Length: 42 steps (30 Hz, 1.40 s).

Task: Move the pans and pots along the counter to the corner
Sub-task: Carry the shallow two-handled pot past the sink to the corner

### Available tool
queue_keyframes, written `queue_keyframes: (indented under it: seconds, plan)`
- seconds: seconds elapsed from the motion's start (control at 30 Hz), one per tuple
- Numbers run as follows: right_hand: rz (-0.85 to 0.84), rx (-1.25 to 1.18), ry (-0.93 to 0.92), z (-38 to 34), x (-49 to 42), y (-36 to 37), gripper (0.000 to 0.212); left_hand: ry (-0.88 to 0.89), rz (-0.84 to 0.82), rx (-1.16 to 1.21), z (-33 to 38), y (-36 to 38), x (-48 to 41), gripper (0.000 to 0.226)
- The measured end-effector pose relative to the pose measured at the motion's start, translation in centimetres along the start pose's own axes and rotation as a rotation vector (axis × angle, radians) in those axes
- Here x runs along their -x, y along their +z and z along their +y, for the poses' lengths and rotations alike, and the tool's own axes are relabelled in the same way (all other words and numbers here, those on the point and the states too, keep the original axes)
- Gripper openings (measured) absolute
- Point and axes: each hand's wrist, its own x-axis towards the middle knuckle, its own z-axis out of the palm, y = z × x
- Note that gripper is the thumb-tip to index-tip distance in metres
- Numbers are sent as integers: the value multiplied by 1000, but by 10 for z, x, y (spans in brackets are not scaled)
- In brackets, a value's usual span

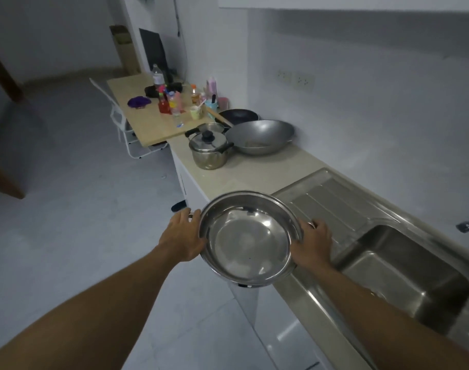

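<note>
I hold a shiny, empty steel pan [248,240] in the air over the counter's front edge, beside the sink's drainboard. My left hand [182,237] grips its left rim and my right hand [312,243] grips its right rim. At the counter's far end stand a lidded steel pot [209,149], a large grey wok [260,137], a black pan [238,116] with a wooden handle and a small steel pot [211,127], all close together.
The beige counter [254,174] runs from the cookware to the steel sink [404,276] and drainboard [332,204]. Beyond the counter a wooden table [147,124] carries bottles and cups. A white chair [121,121] stands at the table.
</note>
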Motion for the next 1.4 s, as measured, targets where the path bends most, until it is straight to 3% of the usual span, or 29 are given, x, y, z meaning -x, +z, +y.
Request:
queue_keyframes:
  seconds: [0.27, 0.73, 1.13, 1.4]
  plan:
    - [80, -12, 120, -29, -78, 33, 46, 143, -38, -66, -25, -11, -136, 82]
    - [180, 41, 256, -38, -233, 83, 45, 354, -39, -125, -6, -17, -336, 77]
    - [282, -18, 425, -45, -272, 142, 60, 520, -204, -135, -7, 23, -446, 82]
    - [505, 27, 446, -72, -272, 181, 68, 544, -245, -133, -25, 48, -484, 89]
